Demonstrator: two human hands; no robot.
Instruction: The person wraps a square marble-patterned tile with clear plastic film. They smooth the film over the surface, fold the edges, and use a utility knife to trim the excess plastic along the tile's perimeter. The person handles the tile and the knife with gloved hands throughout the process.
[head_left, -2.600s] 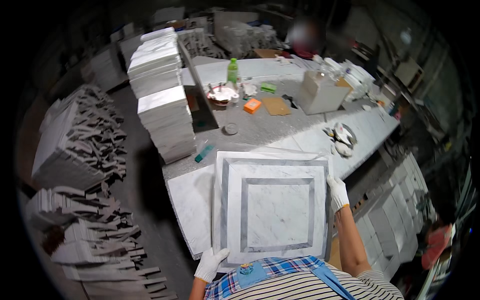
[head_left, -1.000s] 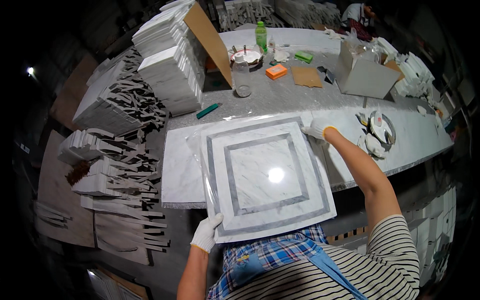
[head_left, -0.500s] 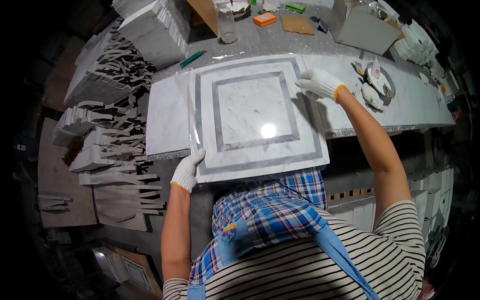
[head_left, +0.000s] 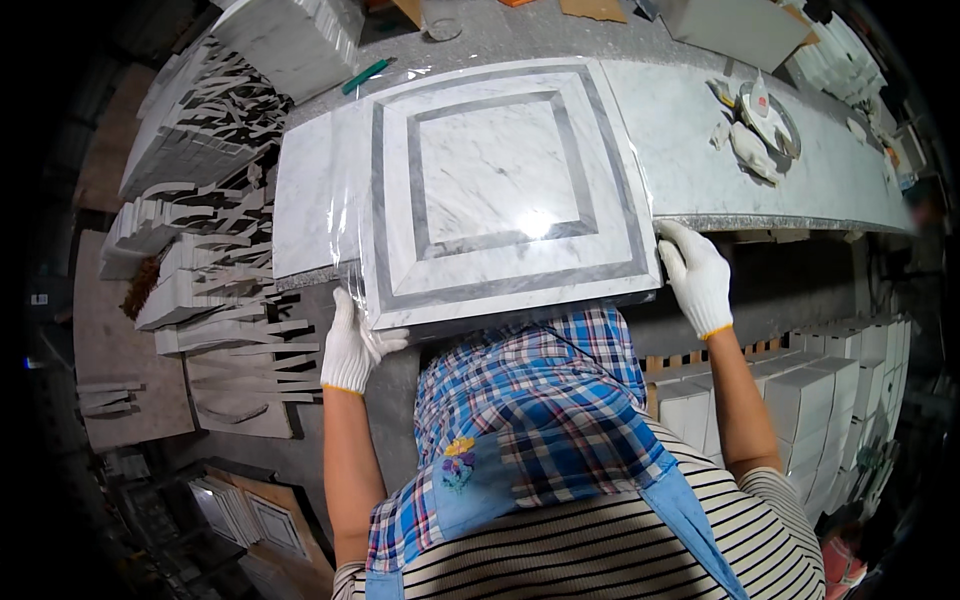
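Note:
A square white marble tile point(head_left: 505, 170) with grey inlaid borders lies before me. Its near edge overhangs the bench front, close to my apron. Clear plastic film point(head_left: 347, 200) shows along its left side and edges. My left hand point(head_left: 355, 340), in a white knit glove, grips the near left corner, fingers along the near edge. At the near right corner, my gloved right hand point(head_left: 697, 280) holds the right edge; some of its fingertips are hidden behind the tile's edge. A green-handled cutter point(head_left: 367, 76) rests beyond the tile's far left corner.
Marble slabs point(head_left: 780, 195) form the bench top on the right, carrying a round metal dish point(head_left: 778, 122) and a crumpled white glove point(head_left: 752, 153). Stacked tiles point(head_left: 290, 45) and piles of thin strips point(head_left: 215, 120) crowd the left. White boxes point(head_left: 800, 395) stand below right.
My right hand has come down from the tile's far right side to its near right corner. My left hand now reaches further around the near left corner. The view has shifted slightly.

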